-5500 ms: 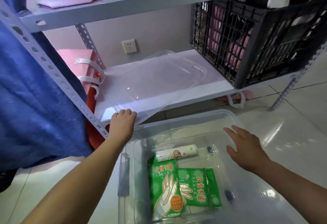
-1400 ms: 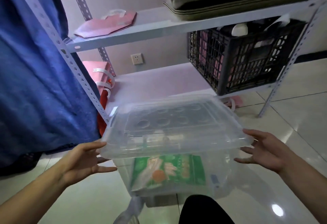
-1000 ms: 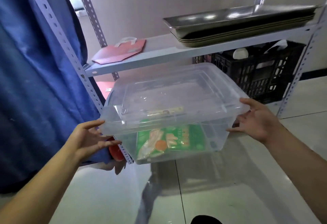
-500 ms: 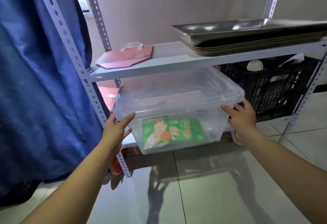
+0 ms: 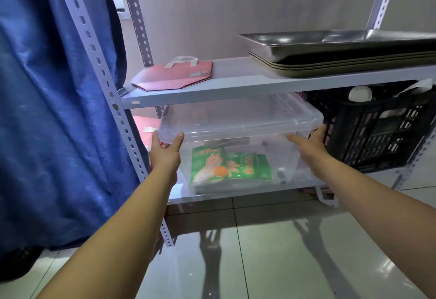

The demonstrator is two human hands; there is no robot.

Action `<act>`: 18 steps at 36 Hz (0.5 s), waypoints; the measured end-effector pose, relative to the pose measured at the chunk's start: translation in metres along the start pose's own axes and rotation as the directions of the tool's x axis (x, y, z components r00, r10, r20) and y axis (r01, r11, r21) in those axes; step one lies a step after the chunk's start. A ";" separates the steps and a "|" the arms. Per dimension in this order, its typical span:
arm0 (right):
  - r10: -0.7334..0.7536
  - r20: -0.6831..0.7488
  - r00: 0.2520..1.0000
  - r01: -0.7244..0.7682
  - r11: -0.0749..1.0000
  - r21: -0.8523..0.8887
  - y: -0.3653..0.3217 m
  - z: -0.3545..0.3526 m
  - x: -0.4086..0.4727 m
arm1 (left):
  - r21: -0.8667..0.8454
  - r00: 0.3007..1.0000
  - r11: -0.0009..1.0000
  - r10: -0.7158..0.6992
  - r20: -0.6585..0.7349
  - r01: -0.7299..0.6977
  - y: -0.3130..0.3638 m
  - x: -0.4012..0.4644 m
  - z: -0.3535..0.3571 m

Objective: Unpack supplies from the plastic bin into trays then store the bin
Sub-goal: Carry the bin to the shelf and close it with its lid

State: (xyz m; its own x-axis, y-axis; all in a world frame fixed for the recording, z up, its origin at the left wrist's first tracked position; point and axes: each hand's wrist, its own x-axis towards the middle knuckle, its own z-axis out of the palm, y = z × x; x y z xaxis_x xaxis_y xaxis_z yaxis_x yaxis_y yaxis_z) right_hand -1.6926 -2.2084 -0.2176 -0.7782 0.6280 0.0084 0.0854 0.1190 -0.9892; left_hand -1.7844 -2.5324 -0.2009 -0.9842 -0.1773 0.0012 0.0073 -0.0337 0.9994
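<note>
The clear plastic bin [image 5: 238, 124] with its lid on sits on the lower shelf [image 5: 236, 192] of the metal rack, under the middle shelf. Green packs of disposable gloves [image 5: 230, 166] show through its front wall. My left hand [image 5: 166, 150] presses the bin's front left corner, thumb on the lid rim. My right hand [image 5: 311, 144] lies against the front right corner, fingers spread along the side. A stack of steel trays [image 5: 342, 50] rests on the middle shelf, upper right.
A black plastic crate [image 5: 377, 128] stands right of the bin on the same shelf. A folded pink bag [image 5: 174, 75] lies on the middle shelf [image 5: 236, 86]. A blue curtain [image 5: 47, 109] hangs left of the rack upright [image 5: 106, 86]. Glossy tiled floor [image 5: 259, 251] spreads below.
The lid went onto the bin, then both hands lifted it from the floor and carried it forward. Over the last half second it slid deeper onto the lower shelf.
</note>
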 end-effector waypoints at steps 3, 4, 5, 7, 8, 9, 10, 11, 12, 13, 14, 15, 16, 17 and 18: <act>0.027 0.068 0.997 -0.024 0.999 -0.044 -0.001 -0.005 0.011 | 0.027 1.000 1.000 -0.009 0.005 0.009 -0.001 0.009 0.003; 0.043 0.094 0.995 -0.037 0.997 -0.067 0.000 -0.006 0.014 | 0.032 1.000 0.999 -0.013 0.009 0.013 -0.001 0.011 0.003; 0.061 0.116 0.991 -0.052 0.995 -0.081 0.001 -0.007 0.016 | 0.038 1.000 0.999 -0.018 0.013 0.017 -0.002 0.014 0.003; 0.089 0.144 0.986 -0.076 0.993 -0.090 0.003 -0.009 0.020 | 0.048 0.999 0.998 -0.028 0.024 0.027 -0.002 0.017 0.003; 0.098 0.149 0.984 -0.084 0.992 -0.096 0.003 -0.010 0.021 | 0.049 0.999 0.998 -0.032 0.032 0.030 -0.002 0.018 0.002; 0.101 0.154 0.983 -0.087 0.992 -0.097 0.003 -0.012 0.022 | 0.054 0.999 0.998 -0.032 0.041 0.030 -0.002 0.018 0.001; 0.102 0.162 0.982 -0.089 0.993 -0.082 0.003 -0.014 0.022 | 0.063 0.998 0.998 -0.028 0.055 0.025 -0.002 0.018 -0.001; 0.103 0.167 0.981 -0.093 0.994 -0.064 0.004 -0.016 0.022 | 0.074 0.997 0.997 -0.019 0.072 0.013 -0.003 0.017 -0.003; 0.101 0.172 0.980 -0.094 0.994 -0.048 0.005 -0.017 0.021 | 0.081 0.996 0.997 -0.004 0.093 -0.004 -0.005 0.017 -0.006; 0.104 0.168 0.980 -0.097 0.994 -0.049 0.008 -0.018 0.018 | 0.091 0.993 0.996 0.010 0.113 -0.021 -0.008 0.016 -0.009; 0.107 0.157 0.982 -0.099 0.994 -0.055 0.011 -0.018 0.014 | 0.110 0.991 0.993 0.024 0.132 -0.039 -0.012 0.014 -0.014; 0.110 0.137 0.985 -0.101 0.992 -0.072 0.016 -0.018 0.009 | 0.149 0.988 0.987 0.042 0.150 -0.064 -0.018 0.012 -0.018; 0.114 0.114 0.987 -0.103 0.990 -0.093 0.022 -0.017 0.003 | 0.213 0.981 0.971 0.068 0.181 -0.106 -0.025 0.008 -0.024; 0.121 0.097 0.988 -0.108 0.986 -0.124 0.029 -0.015 -0.005 | 0.302 0.971 0.940 0.092 0.222 -0.158 -0.035 0.003 -0.030; 0.110 0.090 0.990 -0.094 0.982 -0.163 0.038 -0.012 -0.014 | 0.400 0.955 0.891 0.107 0.276 -0.215 -0.045 -0.002 -0.036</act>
State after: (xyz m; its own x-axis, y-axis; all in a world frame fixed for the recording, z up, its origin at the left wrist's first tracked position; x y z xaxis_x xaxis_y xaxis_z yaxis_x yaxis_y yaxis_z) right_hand -1.6711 -2.2038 -0.2531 -0.8168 0.5656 -0.1135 0.2587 0.1833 -0.9484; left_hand -1.7768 -2.5659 -0.2475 -0.9882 0.0988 0.1172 0.1474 0.4018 0.9038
